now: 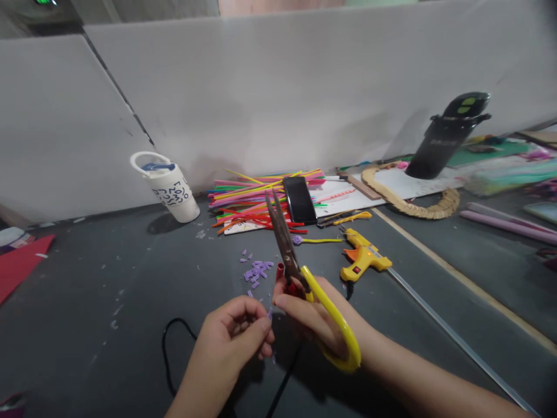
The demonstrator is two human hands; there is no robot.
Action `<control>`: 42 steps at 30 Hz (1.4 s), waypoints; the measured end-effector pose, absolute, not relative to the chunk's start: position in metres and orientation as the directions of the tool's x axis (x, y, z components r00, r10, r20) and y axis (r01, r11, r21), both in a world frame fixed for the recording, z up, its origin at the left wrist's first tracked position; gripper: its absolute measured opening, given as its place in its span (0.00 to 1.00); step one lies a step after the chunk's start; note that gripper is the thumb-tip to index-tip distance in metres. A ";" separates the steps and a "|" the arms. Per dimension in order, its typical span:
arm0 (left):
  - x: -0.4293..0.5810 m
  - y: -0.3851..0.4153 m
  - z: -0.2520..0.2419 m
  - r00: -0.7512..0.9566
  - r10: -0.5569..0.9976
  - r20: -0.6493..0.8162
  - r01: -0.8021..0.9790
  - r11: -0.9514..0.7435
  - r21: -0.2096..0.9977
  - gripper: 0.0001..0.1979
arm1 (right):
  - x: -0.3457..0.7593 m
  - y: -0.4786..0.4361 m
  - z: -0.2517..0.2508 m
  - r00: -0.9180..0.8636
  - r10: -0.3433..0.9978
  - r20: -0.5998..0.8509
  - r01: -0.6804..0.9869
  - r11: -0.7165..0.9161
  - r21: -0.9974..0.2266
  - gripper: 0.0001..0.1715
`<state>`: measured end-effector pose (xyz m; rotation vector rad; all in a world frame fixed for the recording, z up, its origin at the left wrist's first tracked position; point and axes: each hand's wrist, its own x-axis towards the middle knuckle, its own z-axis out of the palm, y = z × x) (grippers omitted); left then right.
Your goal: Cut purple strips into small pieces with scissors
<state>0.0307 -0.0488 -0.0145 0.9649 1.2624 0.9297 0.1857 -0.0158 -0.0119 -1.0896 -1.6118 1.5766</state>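
Note:
My right hand [313, 316] grips scissors with yellow handles [337, 325], their blades pointing up and away and slightly apart. A small dark red tube [280, 270] shows at the fingertips of that hand; whether they hold it, I cannot tell. Close by on the left, my left hand [239, 331] is closed in a pinch. A bit of purple shows at its fingertips, too small to name. Beyond the hands, small purple snippets [257, 271] lie scattered on the dark table [130, 290]. A yellow stem with a purple tip [319, 240] rests behind the scissors.
A yellow glue gun [363, 255] with a long clear glue stick lies to the right. Colourful strips [243, 197] and a phone [300, 200] are at the back. A white cup [174, 194] stands left, a black bottle [446, 139] right. A black cable [164, 342] curves near my left hand.

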 end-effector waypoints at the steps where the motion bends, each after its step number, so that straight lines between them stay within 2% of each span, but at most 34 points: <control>1: 0.031 -0.049 -0.015 0.053 0.951 -0.304 0.009 0.304 0.953 0.06 | 0.185 -0.015 -0.011 -0.450 0.887 -0.107 0.156 -0.040 -0.987 0.06; 5: 0.032 -0.050 -0.018 0.002 0.981 -0.193 0.157 0.191 0.969 0.04 | 0.182 -0.017 -0.012 -0.421 0.902 -0.093 0.252 0.018 -0.968 0.04; 7: 0.032 -0.051 -0.018 0.015 0.982 -0.190 0.166 0.185 0.969 0.04 | 0.183 -0.017 -0.013 -0.427 0.899 -0.097 0.264 0.021 -0.964 0.05; 13: 0.027 -0.049 -0.017 0.212 0.900 -0.380 -0.141 0.413 0.900 0.07 | 0.189 -0.015 -0.014 -0.543 0.837 -0.075 0.215 0.051 -0.975 0.05; 16: 0.026 -0.049 -0.019 0.275 0.862 -0.426 -0.206 0.485 0.850 0.06 | 0.190 -0.015 -0.014 -0.547 0.836 -0.048 0.224 0.091 -0.970 0.05; 23: 0.028 -0.049 -0.022 0.288 0.861 -0.419 -0.225 0.486 0.845 0.06 | 0.187 -0.014 -0.013 -0.525 0.851 -0.017 0.263 0.144 -0.954 0.05; 27: 0.027 -0.049 -0.015 0.178 0.915 -0.363 -0.276 0.400 0.874 0.05 | 0.191 -0.016 -0.011 -0.486 0.873 0.037 0.278 0.194 -0.941 0.13; 31: 0.022 -0.049 -0.011 0.030 0.956 -0.290 -0.369 0.281 0.886 0.02 | 0.191 -0.021 -0.011 -0.491 0.871 -0.012 0.492 0.265 -0.829 0.24; 35: 0.019 -0.048 -0.010 -0.030 0.968 -0.250 -0.467 0.208 0.860 0.02 | 0.185 -0.026 -0.015 -0.516 0.856 0.012 0.640 0.395 -0.659 0.30; 38: 0.019 -0.048 -0.008 -0.053 0.975 -0.215 -0.526 0.156 0.836 0.03 | 0.182 -0.028 -0.018 -0.495 0.868 0.035 0.709 0.427 -0.562 0.32; 42: 0.020 -0.049 -0.006 -0.073 0.979 -0.192 -0.547 0.122 0.828 0.04 | 0.182 -0.031 -0.019 -0.471 0.879 0.078 0.727 0.437 -0.529 0.31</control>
